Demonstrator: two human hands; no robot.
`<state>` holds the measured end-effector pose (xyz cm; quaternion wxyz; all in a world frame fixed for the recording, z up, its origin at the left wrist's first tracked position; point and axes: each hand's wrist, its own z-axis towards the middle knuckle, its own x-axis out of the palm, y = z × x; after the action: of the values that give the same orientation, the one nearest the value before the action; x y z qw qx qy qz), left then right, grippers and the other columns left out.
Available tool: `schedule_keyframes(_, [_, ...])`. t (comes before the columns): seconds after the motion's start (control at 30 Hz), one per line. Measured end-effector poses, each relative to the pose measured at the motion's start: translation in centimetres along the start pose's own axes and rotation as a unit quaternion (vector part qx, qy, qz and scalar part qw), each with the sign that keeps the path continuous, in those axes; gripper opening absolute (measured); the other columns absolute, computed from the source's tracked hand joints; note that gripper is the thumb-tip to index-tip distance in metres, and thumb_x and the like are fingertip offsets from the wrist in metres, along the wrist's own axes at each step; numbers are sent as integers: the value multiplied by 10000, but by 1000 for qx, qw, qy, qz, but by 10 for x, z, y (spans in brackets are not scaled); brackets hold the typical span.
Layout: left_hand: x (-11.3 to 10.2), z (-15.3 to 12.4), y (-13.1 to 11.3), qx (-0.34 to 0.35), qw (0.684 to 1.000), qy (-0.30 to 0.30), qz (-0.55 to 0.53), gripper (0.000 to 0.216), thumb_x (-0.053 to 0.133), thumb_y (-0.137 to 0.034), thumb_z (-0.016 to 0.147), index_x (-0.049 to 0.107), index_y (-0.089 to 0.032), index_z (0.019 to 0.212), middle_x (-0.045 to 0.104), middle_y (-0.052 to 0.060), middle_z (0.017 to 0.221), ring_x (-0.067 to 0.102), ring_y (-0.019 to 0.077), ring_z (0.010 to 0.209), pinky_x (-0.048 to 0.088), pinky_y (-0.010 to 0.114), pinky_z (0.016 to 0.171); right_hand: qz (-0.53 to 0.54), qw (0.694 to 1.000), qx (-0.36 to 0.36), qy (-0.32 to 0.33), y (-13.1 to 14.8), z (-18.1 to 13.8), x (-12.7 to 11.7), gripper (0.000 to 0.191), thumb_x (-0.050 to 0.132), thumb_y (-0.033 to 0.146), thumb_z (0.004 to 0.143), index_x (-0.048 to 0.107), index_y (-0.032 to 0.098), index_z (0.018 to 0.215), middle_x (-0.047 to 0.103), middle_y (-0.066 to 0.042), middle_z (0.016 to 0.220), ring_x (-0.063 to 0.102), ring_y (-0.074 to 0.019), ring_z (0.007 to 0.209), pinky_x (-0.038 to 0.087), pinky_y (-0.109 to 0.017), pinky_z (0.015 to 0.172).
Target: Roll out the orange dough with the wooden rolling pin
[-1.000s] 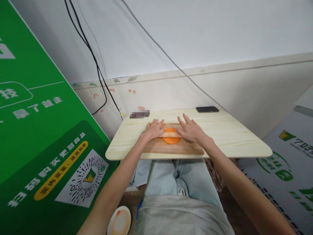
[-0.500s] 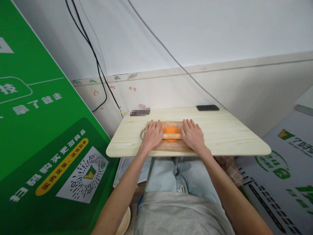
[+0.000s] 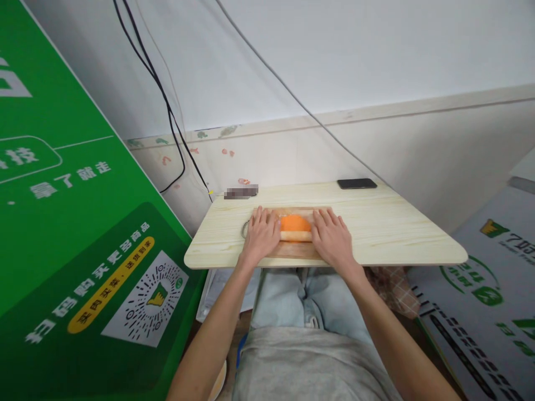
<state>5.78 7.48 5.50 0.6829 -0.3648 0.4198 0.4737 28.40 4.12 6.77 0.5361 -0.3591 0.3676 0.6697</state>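
Note:
A light wooden rolling pin (image 3: 296, 236) lies crosswise over a flat piece of orange dough (image 3: 295, 223). Under the dough is a brown wooden board (image 3: 298, 250) near the table's front edge. My left hand (image 3: 262, 234) presses on the pin's left end, fingers stretched forward over the board. On the pin's right end rests my right hand (image 3: 333, 235), also with its fingers straight and not wrapped round. Both ends of the pin are hidden beneath my hands. A metal ring (image 3: 244, 229) shows beside my left hand, at the board's left side.
The pale wooden table (image 3: 401, 234) stands against the wall. A black phone (image 3: 356, 184) lies at its back right, and a blurred dark object (image 3: 241, 192) at its back left. Black cables (image 3: 170, 111) hang on the left, beside a green panel (image 3: 83, 223).
The rolling pin has rolled slightly toward my body under both hands. More orange dough shows beyond it and less on the near side.

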Motion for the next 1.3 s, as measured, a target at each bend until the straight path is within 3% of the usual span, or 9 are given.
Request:
schedule_keyframes(0.1, [1,1,1,7,1000,4,-3,560,313,-396,1143,540,-173,1604,522,157,1686,349,345,1650,357,560,1322,-2,1000,4,-14,3,-1,0,553,392,252,1058,627,120,1542,629,-163,1591,466,-341,1549,351,-513,1268])
schedule_keyframes(0.33, [2,44,1,-22,998,54,-10,562,333,-381,1143,486,-168,1640,534,165,1675,369,339,1641,383,562,1293,-12,999,33,40,-1,38,0,581,434,260,1036,598,108,1572,598,-193,1615,499,-356,1524,398,-517,1233])
schedule_keyframes(0.67, [-2,-10,1,30,999,-12,10,513,387,-310,1105,581,-192,1565,583,136,1616,362,346,1635,352,534,1326,-3,999,29,-33,20,-25,-6,531,376,261,1076,637,65,1496,604,-207,1598,424,-353,1573,353,-516,1263])
schedule_keyframes(0.97, [-12,36,-11,-26,997,63,35,573,378,-330,1117,472,-205,1668,555,134,1660,369,316,1639,368,520,1308,-22,997,59,54,12,26,-12,470,373,264,1085,710,145,1390,648,-183,1549,545,-323,1437,398,-514,1196])
schedule_keyframes(1.23, [-16,-18,-14,-10,1000,7,24,527,389,-291,1103,555,-210,1597,580,119,1626,321,328,1657,344,521,1325,-16,999,40,-2,22,-26,-5,521,326,277,1121,658,97,1480,583,-187,1625,400,-333,1589,291,-501,1279])
schedule_keyframes(1.3, [-16,-20,-15,-16,1000,13,23,524,381,-289,1105,559,-214,1592,575,116,1631,319,327,1657,336,532,1329,-18,999,43,-5,23,-27,-4,521,333,277,1117,660,92,1478,570,-192,1637,387,-340,1598,269,-518,1292])
